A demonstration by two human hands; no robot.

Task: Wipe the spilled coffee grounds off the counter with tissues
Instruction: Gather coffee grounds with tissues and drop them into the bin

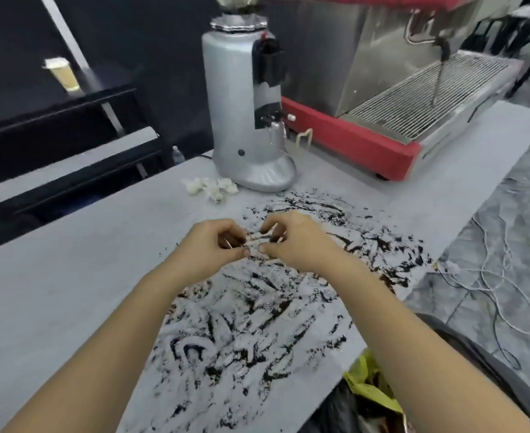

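Dark coffee grounds (257, 323) lie smeared in streaks over the grey counter (69, 276), from near the grinder to the front edge. My left hand (209, 245) and my right hand (295, 242) meet above the middle of the spill. Both pinch a small crumpled white tissue (259, 242) between their fingertips. Most of that tissue is hidden by the fingers. Several more crumpled tissues (213, 187) lie in a loose pile at the foot of the grinder, apart from the spill.
A silver coffee grinder (244, 114) stands at the back of the counter. A red and steel espresso machine (382, 98) sits to its right. A bin with a yellow-green bag (370, 385) is below the counter's right edge. Cables (492, 276) trail over the floor.
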